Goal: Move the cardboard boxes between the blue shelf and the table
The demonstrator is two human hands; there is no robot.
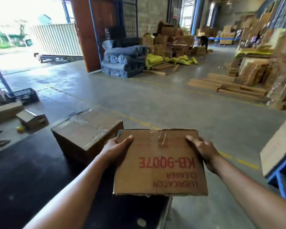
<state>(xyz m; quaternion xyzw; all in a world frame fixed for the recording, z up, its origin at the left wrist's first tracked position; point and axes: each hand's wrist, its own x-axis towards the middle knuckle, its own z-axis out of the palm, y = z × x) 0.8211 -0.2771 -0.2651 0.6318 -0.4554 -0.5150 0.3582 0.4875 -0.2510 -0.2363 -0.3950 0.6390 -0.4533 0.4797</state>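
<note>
Both hands carry the cardboard box (160,162) by its short sides. The left hand (116,146) grips the left edge with the thumb flat on top, and the right hand (203,149) clasps the right edge the same way. We cannot see the fingers under the box. The box is lifted, level, and sealed with clear tape.

Below the box and to its left lies the black table (31,179). A larger taped box (87,134) stands on the table just left of the held box and partly behind it, the nearest obstruction on that side. To the right of the box we see the blue shelf (277,176) bearing another carton (277,146). A dashed yellow floor line (248,163) runs between the two.

Far beyond the box are grey rolls (124,63) and flattened cardboard (226,86). Far to its left sit a black crate (24,95) and a small carton (32,120).

Red print on the box top, inverted to us, reads "KB-9007E" above "LUBRICATION CLEANER".
</note>
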